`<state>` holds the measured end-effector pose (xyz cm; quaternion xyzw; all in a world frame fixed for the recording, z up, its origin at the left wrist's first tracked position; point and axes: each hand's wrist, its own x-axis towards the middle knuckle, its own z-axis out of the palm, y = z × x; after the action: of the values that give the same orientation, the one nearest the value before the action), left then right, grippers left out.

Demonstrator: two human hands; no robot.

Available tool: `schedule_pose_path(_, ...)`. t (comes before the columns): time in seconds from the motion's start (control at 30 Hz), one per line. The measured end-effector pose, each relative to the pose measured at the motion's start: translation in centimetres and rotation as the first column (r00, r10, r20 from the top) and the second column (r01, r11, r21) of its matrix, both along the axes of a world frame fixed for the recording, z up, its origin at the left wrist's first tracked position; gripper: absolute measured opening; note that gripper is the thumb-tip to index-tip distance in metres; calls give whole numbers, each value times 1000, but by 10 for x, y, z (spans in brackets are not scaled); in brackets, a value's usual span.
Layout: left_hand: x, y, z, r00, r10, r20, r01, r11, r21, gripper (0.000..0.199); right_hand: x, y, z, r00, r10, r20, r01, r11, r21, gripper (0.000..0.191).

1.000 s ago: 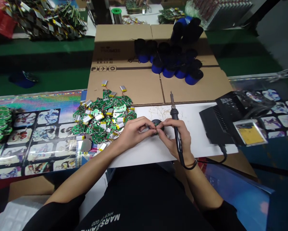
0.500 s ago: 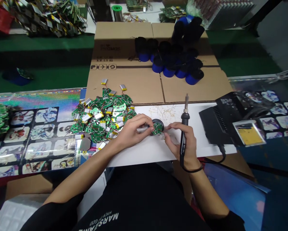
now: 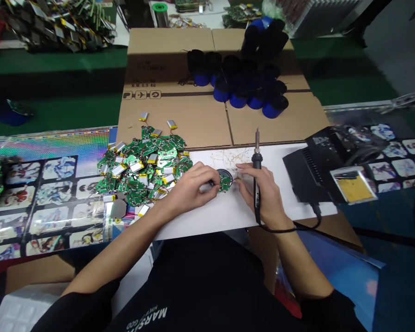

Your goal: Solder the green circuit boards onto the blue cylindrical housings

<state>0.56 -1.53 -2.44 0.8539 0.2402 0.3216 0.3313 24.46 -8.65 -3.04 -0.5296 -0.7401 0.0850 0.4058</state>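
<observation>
My left hand [image 3: 188,189] is shut on a round black housing [image 3: 224,180] with a green circuit board [image 3: 224,183] set in its face, and a small silver part shows under my fingers. My right hand [image 3: 266,196] grips a black soldering iron [image 3: 257,168], its tip pointing up and away from the housing. The fingertips of that hand sit just right of the housing. Both hands rest over a white sheet [image 3: 207,221]. To the left lies a heap of green circuit boards with small pouch batteries [image 3: 143,168].
A black soldering station [image 3: 318,168] with a yellow sponge tray [image 3: 353,185] stands right of the white sheet. Flattened cardboard [image 3: 174,120] carries several blue-and-black cylinders [image 3: 240,78]. A printed picture sheet [image 3: 48,198] lies left. A solder spool [image 3: 160,13] stands far ahead.
My hands have moved apart: the right hand drew to the right of the housing, and the iron tilted more upright. The housing turned, so its green board now shows.
</observation>
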Motion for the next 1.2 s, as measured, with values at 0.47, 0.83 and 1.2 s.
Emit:
schedule_pose_path(0.47, -1, 16, 19, 978, -118, -172, 101, 989, -105, 13, -12, -20, 14, 646, -160, -746, 95, 987, -129, 44)
schedule_pose_path(0.83, 0, 27, 26, 960, -194, -203, 169, 976, -135, 14, 22, -47, 14, 750, -340, -567, 270, 940, -206, 12)
schedule_pose_path(1.2, -1, 26, 23, 962, -190, -197, 163, 976, -148, 13, 13, -36, 33, 912, -99, -398, 16, 979, -205, 8)
